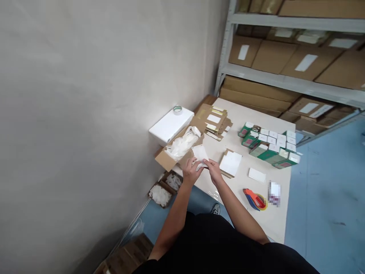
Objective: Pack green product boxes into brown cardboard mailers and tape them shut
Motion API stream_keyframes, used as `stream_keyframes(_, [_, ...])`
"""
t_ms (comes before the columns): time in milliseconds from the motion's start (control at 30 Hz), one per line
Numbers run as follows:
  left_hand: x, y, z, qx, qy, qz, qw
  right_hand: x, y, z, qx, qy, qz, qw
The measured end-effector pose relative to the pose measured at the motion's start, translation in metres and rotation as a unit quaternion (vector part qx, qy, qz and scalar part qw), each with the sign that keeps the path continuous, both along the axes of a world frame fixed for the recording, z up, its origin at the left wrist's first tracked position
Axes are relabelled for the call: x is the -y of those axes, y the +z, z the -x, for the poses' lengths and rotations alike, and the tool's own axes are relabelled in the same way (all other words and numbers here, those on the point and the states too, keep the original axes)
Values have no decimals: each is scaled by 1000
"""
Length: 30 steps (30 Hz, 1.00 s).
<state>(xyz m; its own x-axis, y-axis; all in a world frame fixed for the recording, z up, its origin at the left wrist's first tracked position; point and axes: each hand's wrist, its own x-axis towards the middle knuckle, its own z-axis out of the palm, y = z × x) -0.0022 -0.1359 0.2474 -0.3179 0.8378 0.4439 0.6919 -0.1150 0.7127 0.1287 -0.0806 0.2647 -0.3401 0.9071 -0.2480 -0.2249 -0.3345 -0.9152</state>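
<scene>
A pale grey wall (99,95) filled the left of the room, and a metal rack (285,19) loaded with brown cartons (275,57) stood beyond the far end of the white worktop (278,226), above a blue floor (327,198). Toward the worktop's right side stood a cluster of green boxes (270,155) with white tops; nearer lay an orange-and-blue tape dispenser (252,198) and a small white stack (257,175). Flattened cartons (213,119) lay near an open cardboard box (166,160) filled with crumpled white plastic (184,144).

The step in hand seemed to be close, two-handed handling of a thin white piece (200,153), held over the worktop's near left edge, between the open box and a white-topped pile (230,163). The left hand (191,172) pinched its lower left side between thumb and fingers; the right hand's (213,170) grip pressed a thumb on the lower right corner. Whether it was a card or a sleeve could not be told. The next move, as judged, called for a light touch from both hands, so that the piece would not crease.
</scene>
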Motion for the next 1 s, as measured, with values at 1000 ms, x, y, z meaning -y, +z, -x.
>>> stream_keyframes(1000, [-170,-62,-102,274,-141,228,923,-81,-98,-124,152,-302,109,935])
